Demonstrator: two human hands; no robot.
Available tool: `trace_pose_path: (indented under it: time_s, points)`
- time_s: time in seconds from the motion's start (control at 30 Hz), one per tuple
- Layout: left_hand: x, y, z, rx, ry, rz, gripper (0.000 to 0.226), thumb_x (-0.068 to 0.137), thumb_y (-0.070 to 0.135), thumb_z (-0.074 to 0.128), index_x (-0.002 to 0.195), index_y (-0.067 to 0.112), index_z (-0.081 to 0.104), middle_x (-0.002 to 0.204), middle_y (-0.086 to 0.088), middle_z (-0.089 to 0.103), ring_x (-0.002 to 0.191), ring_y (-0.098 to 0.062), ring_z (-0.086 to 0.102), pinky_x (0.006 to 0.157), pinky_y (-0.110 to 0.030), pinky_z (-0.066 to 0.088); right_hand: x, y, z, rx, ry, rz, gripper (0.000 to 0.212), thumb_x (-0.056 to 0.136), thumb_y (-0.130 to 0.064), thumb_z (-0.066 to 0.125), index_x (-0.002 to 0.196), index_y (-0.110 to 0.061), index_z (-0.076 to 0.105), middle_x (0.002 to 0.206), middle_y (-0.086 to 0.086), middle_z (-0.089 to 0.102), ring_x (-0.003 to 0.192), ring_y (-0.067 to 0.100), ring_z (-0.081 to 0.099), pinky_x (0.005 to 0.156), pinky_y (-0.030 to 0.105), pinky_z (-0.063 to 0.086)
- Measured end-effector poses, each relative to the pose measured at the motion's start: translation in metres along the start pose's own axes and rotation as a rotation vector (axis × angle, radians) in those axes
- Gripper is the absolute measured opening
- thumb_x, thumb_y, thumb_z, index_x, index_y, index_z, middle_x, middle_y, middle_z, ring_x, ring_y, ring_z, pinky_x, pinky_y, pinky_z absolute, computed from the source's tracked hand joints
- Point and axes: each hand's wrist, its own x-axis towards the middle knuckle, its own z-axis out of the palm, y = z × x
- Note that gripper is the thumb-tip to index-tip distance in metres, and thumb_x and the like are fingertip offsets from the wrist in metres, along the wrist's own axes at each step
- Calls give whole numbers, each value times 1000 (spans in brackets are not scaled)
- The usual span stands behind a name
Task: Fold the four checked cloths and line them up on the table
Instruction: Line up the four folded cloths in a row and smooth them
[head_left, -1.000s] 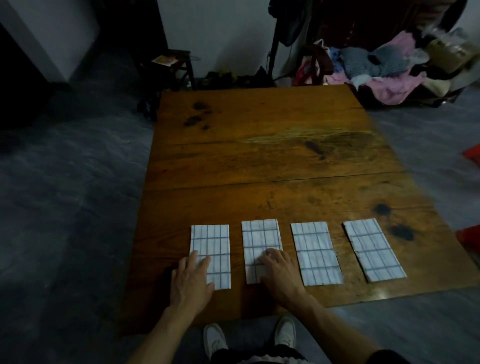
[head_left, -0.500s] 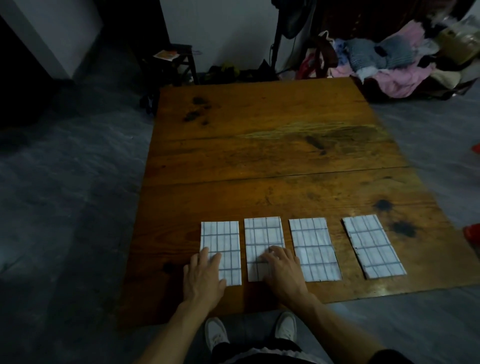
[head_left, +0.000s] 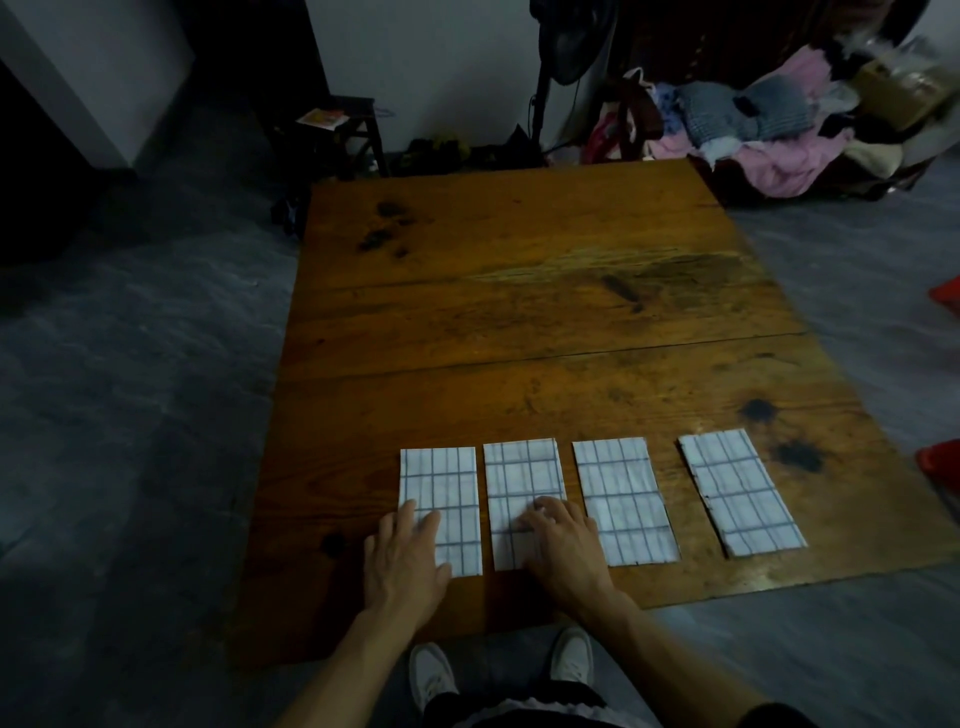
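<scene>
Four folded white checked cloths lie in a row near the front edge of the wooden table (head_left: 519, 270). The leftmost cloth (head_left: 441, 480) has my left hand (head_left: 402, 561) resting flat on its near left corner, fingers spread. On the near end of the second cloth (head_left: 522, 478) my right hand (head_left: 563, 545) presses flat. The third cloth (head_left: 623, 501) lies just right of that hand, untouched. A wider gap separates the fourth cloth (head_left: 740, 491), which sits slightly turned. Neither hand grips anything.
A pile of clothes (head_left: 779, 135) sits beyond the table's far right corner. A dark stool (head_left: 337, 130) with a paper on it stands beyond the far left corner. Grey floor surrounds the table; my white shoes (head_left: 431, 675) show under its front edge.
The leftmost cloth has slid right under my left hand, closing the gap to the second cloth. My right hand stayed on the second cloth.
</scene>
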Motion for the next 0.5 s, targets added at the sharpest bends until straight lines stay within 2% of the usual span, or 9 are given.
trace_pose_path:
  time_s: [0.17,0.27,0.4,0.5]
  points:
    - [0,3,-2,32,13,8,72,91,52,55,151,30,23,159,-3,17,144,-24,19,112,-41,28,0,2,-6,60,8,-3,53,90,-40,60,138,-34,41,150,-5,31,139,17,26,114,39,25]
    - [3,9,-4,39,27,33,71,92,51,52,152,26,24,160,-5,16,145,-25,17,113,-42,26,-1,14,-17,106,83,27,57,92,-43,59,143,-31,37,152,-5,32,139,15,28,114,38,27]
    - [11,23,-4,53,37,82,71,93,52,50,153,25,23,161,-4,17,146,-24,16,115,-42,25,-5,42,-32,102,157,81,52,92,-38,59,141,-28,42,148,-2,40,134,18,36,108,35,33]
    - [16,41,-4,31,37,118,70,93,52,51,152,25,24,161,-4,18,146,-24,16,117,-44,23,-12,64,-41,62,135,151,52,92,-35,58,141,-26,42,150,0,38,137,21,35,110,39,36]
